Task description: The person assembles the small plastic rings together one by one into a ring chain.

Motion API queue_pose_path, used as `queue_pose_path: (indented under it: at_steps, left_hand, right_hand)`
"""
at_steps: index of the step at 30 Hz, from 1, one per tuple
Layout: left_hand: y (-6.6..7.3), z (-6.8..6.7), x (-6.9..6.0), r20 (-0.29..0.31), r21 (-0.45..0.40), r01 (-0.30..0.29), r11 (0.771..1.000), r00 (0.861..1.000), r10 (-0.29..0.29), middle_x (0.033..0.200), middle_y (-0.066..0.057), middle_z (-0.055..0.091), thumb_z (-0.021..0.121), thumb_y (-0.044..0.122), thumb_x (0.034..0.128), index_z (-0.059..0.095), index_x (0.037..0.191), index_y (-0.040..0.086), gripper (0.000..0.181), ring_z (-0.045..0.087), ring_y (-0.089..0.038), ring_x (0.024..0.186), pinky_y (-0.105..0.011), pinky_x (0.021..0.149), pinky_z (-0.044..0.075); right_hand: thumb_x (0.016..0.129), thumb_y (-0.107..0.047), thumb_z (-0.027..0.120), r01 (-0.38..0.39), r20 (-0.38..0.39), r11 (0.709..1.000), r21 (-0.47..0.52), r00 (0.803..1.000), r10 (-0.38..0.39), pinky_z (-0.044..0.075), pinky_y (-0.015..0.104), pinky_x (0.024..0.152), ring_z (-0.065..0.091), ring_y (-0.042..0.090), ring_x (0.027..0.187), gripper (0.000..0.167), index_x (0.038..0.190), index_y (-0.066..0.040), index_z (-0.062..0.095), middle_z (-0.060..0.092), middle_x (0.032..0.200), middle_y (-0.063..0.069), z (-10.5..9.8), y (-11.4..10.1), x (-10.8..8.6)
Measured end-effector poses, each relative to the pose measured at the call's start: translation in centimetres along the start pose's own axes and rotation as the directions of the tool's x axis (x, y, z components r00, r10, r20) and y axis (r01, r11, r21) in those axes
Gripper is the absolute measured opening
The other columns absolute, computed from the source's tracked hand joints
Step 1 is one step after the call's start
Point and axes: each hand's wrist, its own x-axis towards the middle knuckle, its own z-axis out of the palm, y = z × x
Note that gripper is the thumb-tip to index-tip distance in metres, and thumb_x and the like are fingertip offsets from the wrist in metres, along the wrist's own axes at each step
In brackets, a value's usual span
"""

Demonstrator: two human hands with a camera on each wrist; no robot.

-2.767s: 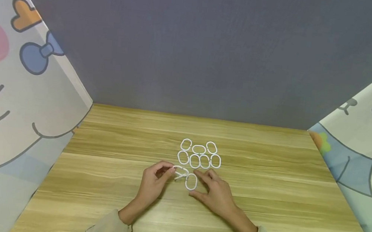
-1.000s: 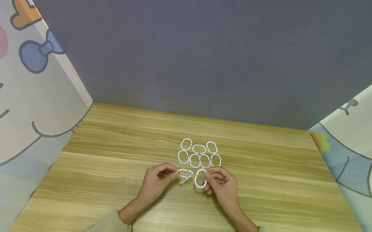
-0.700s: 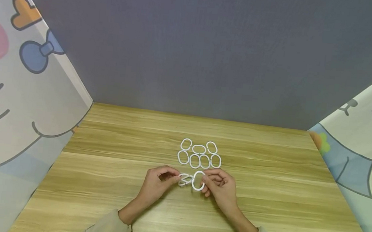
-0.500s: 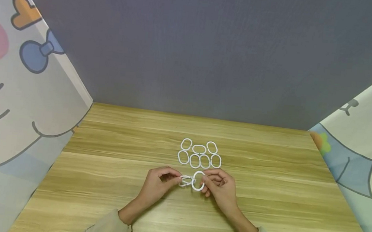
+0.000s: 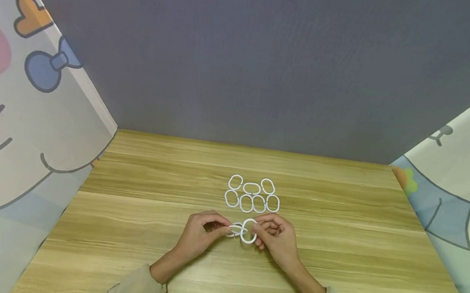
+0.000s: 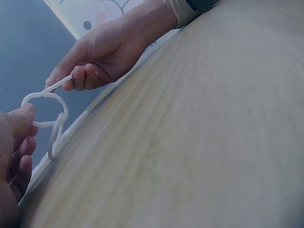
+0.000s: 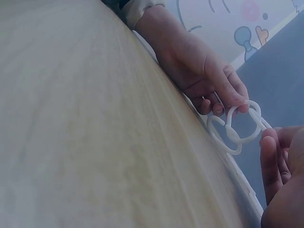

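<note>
In the head view my left hand pinches a white plastic C-shaped link between thumb and fingertip. From that link hangs a second white link, visible in the left wrist view. Facing it, my right hand pinches another white link at its right side. The edge of this link meets the top of the left-held one, just above the table. Whether it passes through the gap there I cannot tell. Part of each held link is hidden behind the fingertips.
Several loose white links, one of them a sideways link, lie close together just beyond the hands on the wooden table. A grey panel stands behind the table, with cartoon-printed panels at the sides.
My right hand has picked up the link from the table and moved it left against the left-held link. My left hand has shifted slightly right, turning its links. The loose links have stayed put.
</note>
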Motion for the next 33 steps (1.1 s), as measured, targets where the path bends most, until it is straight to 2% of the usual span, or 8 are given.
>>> queue_pose_path:
  at_steps: [9,11,14,18,23,26,29,33]
  left_hand:
    - [0.13,-0.11,0.03,0.026,0.010,-0.002,1.000,1.000,0.002,0.098,-0.001,0.081,0.090,0.007,0.0913,0.086,0.100,0.011,0.010,0.065,-0.007,0.079,-0.025,0.070,0.057]
    - [0.17,-0.10,0.03,0.021,0.019,0.004,1.000,1.000,-0.005,0.096,0.001,0.081,0.089,0.008,0.0921,0.085,0.101,0.010,0.010,0.065,-0.006,0.078,-0.025,0.070,0.057]
    - [0.16,-0.06,0.02,0.011,0.029,0.005,1.000,1.000,-0.005,0.094,0.002,0.079,0.088,0.008,0.0935,0.084,0.102,0.008,0.009,0.064,-0.006,0.077,-0.025,0.069,0.057]
    - [0.00,0.06,0.01,-0.013,0.039,-0.007,0.999,1.000,0.008,0.092,0.000,0.077,0.086,0.007,0.0962,0.082,0.104,0.007,0.009,0.064,-0.007,0.077,-0.025,0.068,0.058]
    - [-0.29,0.16,-0.01,-0.058,0.056,-0.001,0.998,0.998,0.004,0.093,0.001,0.075,0.084,0.005,0.0983,0.082,0.104,0.008,0.007,0.065,-0.007,0.081,-0.025,0.069,0.057]
    - [-0.31,0.13,0.01,-0.068,0.068,0.012,0.998,0.998,-0.007,0.094,0.002,0.075,0.084,0.004,0.0974,0.081,0.103,0.009,0.009,0.066,-0.009,0.083,-0.026,0.072,0.058]
    - [-0.19,0.10,-0.01,-0.031,0.111,0.020,0.994,0.999,-0.017,0.099,0.001,0.076,0.084,0.004,0.0978,0.080,0.104,0.011,0.010,0.068,-0.010,0.089,-0.027,0.077,0.060]
    - [-0.15,0.07,-0.13,0.048,0.219,0.024,0.975,0.998,-0.035,0.108,0.004,0.076,0.086,0.007,0.0975,0.081,0.104,0.015,0.011,0.069,-0.011,0.099,-0.028,0.084,0.060]
  right_hand:
    - [0.097,0.017,0.071,-0.002,0.006,0.999,-0.035,1.000,0.003,0.058,0.023,0.050,0.067,0.003,0.057,0.019,0.115,0.022,0.066,0.068,0.078,0.036,-0.05,0.05,0.02]
    - [0.098,0.017,0.071,-0.006,-0.021,0.998,-0.059,1.000,0.004,0.058,0.023,0.051,0.067,0.003,0.059,0.023,0.121,0.022,0.067,0.070,0.078,0.033,-0.07,0.09,0.03]
    - [0.100,0.014,0.071,-0.026,-0.071,0.995,-0.092,0.997,0.020,0.058,0.022,0.052,0.067,0.005,0.060,0.025,0.125,0.021,0.069,0.073,0.077,0.021,-0.07,0.14,0.07]
    - [0.103,0.010,0.070,-0.072,-0.119,0.994,-0.086,0.991,0.062,0.058,0.023,0.052,0.069,0.008,0.061,0.019,0.118,0.020,0.069,0.075,0.077,0.006,0.03,0.16,0.14]
    - [0.106,0.007,0.068,-0.122,-0.141,0.992,-0.039,0.983,0.116,0.059,0.025,0.051,0.073,0.011,0.061,0.016,0.113,0.019,0.062,0.079,0.080,0.010,0.07,0.10,0.19]
    - [0.107,0.006,0.066,-0.117,-0.132,0.992,-0.050,0.985,0.110,0.058,0.025,0.051,0.073,0.011,0.063,0.013,0.109,0.018,0.060,0.079,0.084,0.014,0.04,0.02,0.19]
    - [0.107,0.006,0.066,-0.097,-0.134,0.993,-0.074,0.987,0.086,0.055,0.024,0.049,0.068,0.011,0.061,0.012,0.104,0.016,0.062,0.074,0.080,0.015,0.10,-0.06,0.18]
    - [0.105,0.007,0.067,-0.088,-0.153,0.991,-0.097,0.986,0.072,0.050,0.022,0.047,0.060,0.010,0.057,0.010,0.100,0.015,0.063,0.065,0.072,0.010,0.25,-0.11,0.14]
